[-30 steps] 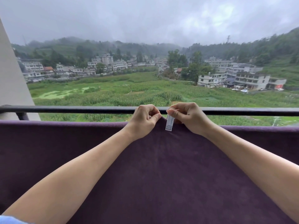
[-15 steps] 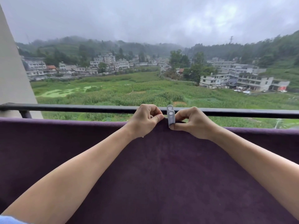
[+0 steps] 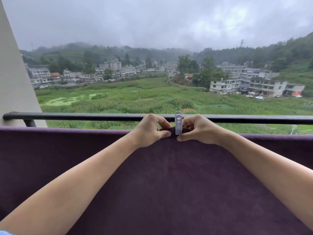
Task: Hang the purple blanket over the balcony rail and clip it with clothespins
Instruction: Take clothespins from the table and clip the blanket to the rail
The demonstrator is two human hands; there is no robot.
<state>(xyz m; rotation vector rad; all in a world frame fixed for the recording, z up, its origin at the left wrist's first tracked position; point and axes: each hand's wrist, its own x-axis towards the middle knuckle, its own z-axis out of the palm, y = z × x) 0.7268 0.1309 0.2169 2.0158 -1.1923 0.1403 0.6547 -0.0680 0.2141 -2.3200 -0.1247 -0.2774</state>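
Outdoors, a deep purple plush blanket (image 3: 160, 180) is hanging over a balcony edge, its top fold running straight across the whole view; a small white plastic clothespin (image 3: 178, 123) is standing upright on that fold at centre; the left hand (image 3: 149, 130) is pinching the fold just left of the pin, fingers curled closed on the cloth; the right hand (image 3: 197, 130) is curling just right of it, thumb tip touching the pin's lower end; a dark round metal rail (image 3: 76, 116) is spanning behind, with open air, green fields and pale buildings lying beyond; a grey wall (image 3: 15, 73) is closing the left side.
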